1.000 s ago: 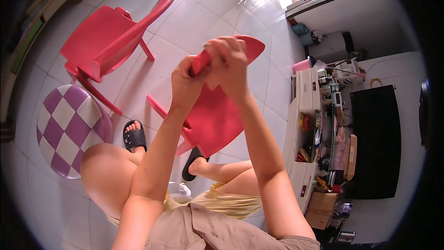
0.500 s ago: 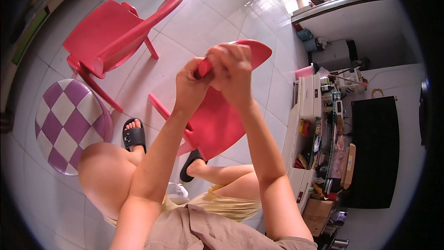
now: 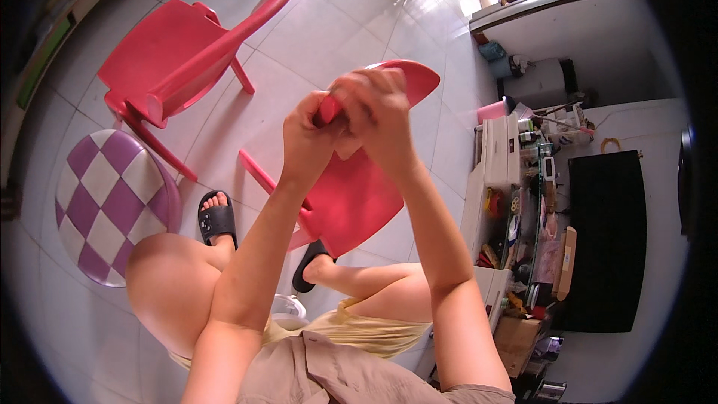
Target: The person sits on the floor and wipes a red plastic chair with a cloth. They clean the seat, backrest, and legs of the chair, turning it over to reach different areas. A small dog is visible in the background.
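A small red plastic chair (image 3: 355,202) stands in front of me, its seat toward me and its backrest rising beyond. My left hand (image 3: 305,131) is closed round the end of the backrest's top edge. Right beside it, my right hand (image 3: 374,108) is curled over the same backrest, its fingers bent and blurred by motion. Something pale shows under the right palm, between the two hands; what it is I cannot make out.
Another red chair (image 3: 164,60) stands at the far left. Nearer is a round stool (image 3: 116,206) with purple and white diamonds. At the right are a cluttered shelf unit (image 3: 497,153) and a large black screen (image 3: 606,239). A white bin (image 3: 288,307) sits by my legs.
My right hand has shifted slightly on the backrest, and its elbow has swung a little to the right. The pale material now shows below the palm. My left hand keeps its grip.
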